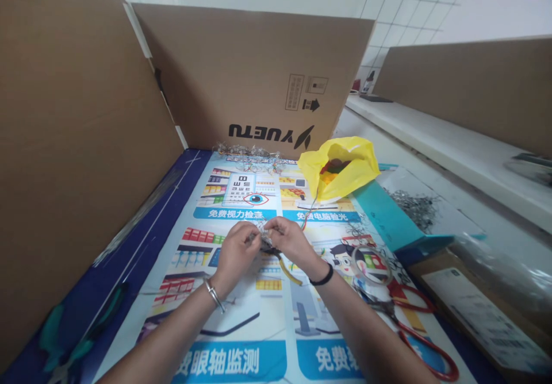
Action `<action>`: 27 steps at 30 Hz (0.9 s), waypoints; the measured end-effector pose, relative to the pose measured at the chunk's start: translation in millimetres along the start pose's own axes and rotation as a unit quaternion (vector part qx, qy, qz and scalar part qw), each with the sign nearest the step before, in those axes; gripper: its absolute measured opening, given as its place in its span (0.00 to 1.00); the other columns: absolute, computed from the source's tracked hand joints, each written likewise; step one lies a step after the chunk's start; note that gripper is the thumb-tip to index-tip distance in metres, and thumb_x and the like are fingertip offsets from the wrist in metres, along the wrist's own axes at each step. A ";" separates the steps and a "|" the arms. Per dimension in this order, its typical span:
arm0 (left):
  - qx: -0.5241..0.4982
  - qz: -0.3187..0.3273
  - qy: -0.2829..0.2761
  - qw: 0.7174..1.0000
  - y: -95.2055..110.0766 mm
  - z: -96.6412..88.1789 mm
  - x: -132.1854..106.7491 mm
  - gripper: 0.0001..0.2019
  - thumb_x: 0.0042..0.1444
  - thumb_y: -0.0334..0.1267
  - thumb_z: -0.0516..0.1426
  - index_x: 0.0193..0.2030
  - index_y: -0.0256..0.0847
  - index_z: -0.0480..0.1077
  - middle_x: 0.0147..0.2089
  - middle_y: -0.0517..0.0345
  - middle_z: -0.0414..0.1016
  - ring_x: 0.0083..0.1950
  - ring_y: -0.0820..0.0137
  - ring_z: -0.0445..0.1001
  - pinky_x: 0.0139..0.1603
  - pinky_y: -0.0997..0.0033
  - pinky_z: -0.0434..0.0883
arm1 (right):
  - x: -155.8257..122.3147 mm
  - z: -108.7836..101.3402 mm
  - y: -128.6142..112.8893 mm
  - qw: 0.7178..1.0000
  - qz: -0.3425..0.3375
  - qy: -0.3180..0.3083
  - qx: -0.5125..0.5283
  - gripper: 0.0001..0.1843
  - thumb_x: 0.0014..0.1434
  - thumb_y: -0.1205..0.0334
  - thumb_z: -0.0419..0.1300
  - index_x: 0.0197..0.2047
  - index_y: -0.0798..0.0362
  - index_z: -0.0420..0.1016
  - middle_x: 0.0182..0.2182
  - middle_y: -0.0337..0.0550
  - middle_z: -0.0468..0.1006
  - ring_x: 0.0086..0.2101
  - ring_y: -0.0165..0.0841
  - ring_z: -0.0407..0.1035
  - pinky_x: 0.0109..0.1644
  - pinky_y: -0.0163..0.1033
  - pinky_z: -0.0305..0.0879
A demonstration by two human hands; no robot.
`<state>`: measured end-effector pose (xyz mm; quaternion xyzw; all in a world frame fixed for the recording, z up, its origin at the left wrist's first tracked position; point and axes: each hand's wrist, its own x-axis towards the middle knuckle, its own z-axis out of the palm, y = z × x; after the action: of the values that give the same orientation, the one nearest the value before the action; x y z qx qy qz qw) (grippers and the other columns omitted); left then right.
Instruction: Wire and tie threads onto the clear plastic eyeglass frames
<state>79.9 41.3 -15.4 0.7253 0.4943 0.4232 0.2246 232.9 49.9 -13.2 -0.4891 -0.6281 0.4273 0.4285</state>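
Observation:
My left hand [236, 253] and my right hand [290, 240] meet over the middle of a printed poster [241, 338] that covers the table. Both pinch a small silvery, wire-like piece [264, 234] between their fingertips. Under my right palm lies a tool with yellow handles [288, 272], partly hidden, which looks tucked in that hand. A silver bracelet is on my left wrist and a black band on my right wrist.
A yellow plastic bag [340, 165] with coloured bits lies behind the hands. Red-handled scissors [414, 326] and a tape roll [371, 264] sit at the right. Green-handled pliers [81, 338] lie at the left. Cardboard walls [254, 79] enclose the back and left. Small wire pieces [245, 153] lie along the back.

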 end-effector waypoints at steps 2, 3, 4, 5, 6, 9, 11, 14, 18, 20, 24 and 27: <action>0.007 0.007 -0.002 1.000 -1.5 1.0 -0.4 0.05 0.50 0.29 0.53 0.30 0.41 0.69 0.35 0.59 0.70 0.38 0.71 0.68 0.36 0.73 0.65 | -0.1 0.1 -2.3 0.999 0.019 -0.010 0.044 0.06 0.49 0.66 0.52 0.33 0.53 0.68 0.21 0.33 0.66 0.21 0.25 0.60 0.24 0.30 0.56; 0.010 0.006 -0.001 1.000 -2.1 1.4 -0.4 0.05 0.50 0.29 0.53 0.29 0.41 0.69 0.34 0.60 0.70 0.37 0.71 0.68 0.36 0.74 0.65 | 0.0 0.2 -3.4 0.997 0.030 -0.013 0.064 0.06 0.49 0.66 0.52 0.33 0.53 0.68 0.19 0.32 0.65 0.19 0.24 0.59 0.23 0.30 0.55; 0.014 0.001 0.000 1.000 -2.6 1.7 -0.3 0.05 0.50 0.29 0.53 0.29 0.41 0.69 0.33 0.60 0.70 0.35 0.71 0.67 0.35 0.74 0.65 | 0.0 0.3 -4.3 0.996 0.042 -0.016 0.081 0.06 0.49 0.66 0.52 0.32 0.53 0.67 0.18 0.31 0.64 0.18 0.24 0.58 0.22 0.30 0.54; 0.017 -0.004 0.001 1.000 -3.0 1.9 -0.2 0.05 0.49 0.29 0.53 0.28 0.41 0.69 0.32 0.60 0.69 0.34 0.72 0.67 0.33 0.74 0.64 | 0.1 0.4 -4.9 0.994 0.052 -0.018 0.093 0.06 0.49 0.66 0.52 0.32 0.53 0.67 0.17 0.30 0.63 0.18 0.23 0.57 0.21 0.29 0.54; 0.020 -0.009 0.002 1.000 -3.3 2.0 -0.1 0.05 0.49 0.29 0.53 0.28 0.40 0.69 0.31 0.61 0.69 0.32 0.72 0.66 0.32 0.74 0.64 | 0.2 0.4 -5.2 0.993 0.061 -0.020 0.100 0.06 0.49 0.66 0.52 0.32 0.53 0.67 0.16 0.29 0.62 0.17 0.23 0.57 0.20 0.29 0.53; 0.023 -0.004 0.002 1.000 -3.3 1.7 -0.2 0.04 0.50 0.29 0.54 0.29 0.41 0.69 0.33 0.60 0.70 0.33 0.72 0.67 0.33 0.74 0.65 | 0.0 -0.2 -5.3 0.992 0.070 -0.028 0.099 0.06 0.49 0.66 0.52 0.33 0.53 0.67 0.14 0.29 0.63 0.17 0.24 0.58 0.20 0.29 0.54; 0.029 0.015 0.000 0.999 -2.8 1.1 -0.7 0.05 0.50 0.29 0.53 0.30 0.41 0.69 0.35 0.59 0.71 0.37 0.71 0.69 0.36 0.73 0.67 | -0.5 -0.7 -5.5 0.994 0.068 -0.027 0.085 0.07 0.49 0.67 0.52 0.34 0.53 0.67 0.14 0.30 0.64 0.17 0.24 0.59 0.21 0.29 0.55; 0.064 0.053 -0.003 0.997 -1.6 0.4 -2.4 0.06 0.51 0.28 0.53 0.31 0.41 0.69 0.38 0.57 0.71 0.42 0.69 0.69 0.43 0.69 0.67 | -1.3 -0.9 -6.2 0.996 0.061 -0.026 0.067 0.08 0.48 0.68 0.51 0.34 0.54 0.67 0.15 0.30 0.65 0.18 0.24 0.60 0.22 0.30 0.56; 0.127 0.071 0.012 0.989 -1.9 1.4 -5.9 0.06 0.52 0.29 0.53 0.33 0.42 0.70 0.45 0.54 0.70 0.46 0.67 0.70 0.47 0.67 0.68 | -1.1 0.3 -4.8 0.995 0.056 -0.033 0.078 0.09 0.48 0.69 0.51 0.34 0.53 0.67 0.16 0.31 0.65 0.18 0.25 0.61 0.22 0.30 0.58; 0.143 0.065 0.011 0.988 -3.0 2.3 -7.4 0.07 0.53 0.30 0.53 0.34 0.42 0.71 0.49 0.54 0.70 0.47 0.67 0.71 0.47 0.67 0.69 | -0.9 1.0 -3.9 0.994 0.057 -0.030 0.086 0.09 0.47 0.69 0.51 0.34 0.54 0.67 0.16 0.31 0.65 0.18 0.25 0.61 0.22 0.30 0.57; 0.158 0.055 0.000 0.986 -3.5 2.1 -7.9 0.07 0.53 0.30 0.53 0.34 0.42 0.71 0.49 0.55 0.72 0.46 0.67 0.72 0.48 0.68 0.69 | -1.5 1.5 -5.2 0.992 0.070 -0.023 0.105 0.09 0.46 0.70 0.51 0.33 0.54 0.67 0.15 0.30 0.65 0.17 0.25 0.60 0.21 0.30 0.56; 0.183 0.050 0.002 0.982 0.3 -0.5 -7.0 0.07 0.54 0.31 0.52 0.34 0.43 0.71 0.49 0.56 0.70 0.43 0.68 0.73 0.45 0.69 0.70 | -2.4 2.0 -7.3 0.989 0.079 -0.018 0.124 0.08 0.47 0.68 0.51 0.34 0.54 0.67 0.15 0.30 0.65 0.17 0.24 0.60 0.22 0.29 0.56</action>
<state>78.5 34.8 -17.7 0.7771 0.5272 0.3374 0.0661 229.5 46.2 -7.1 -0.4724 -0.5374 0.5434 0.4390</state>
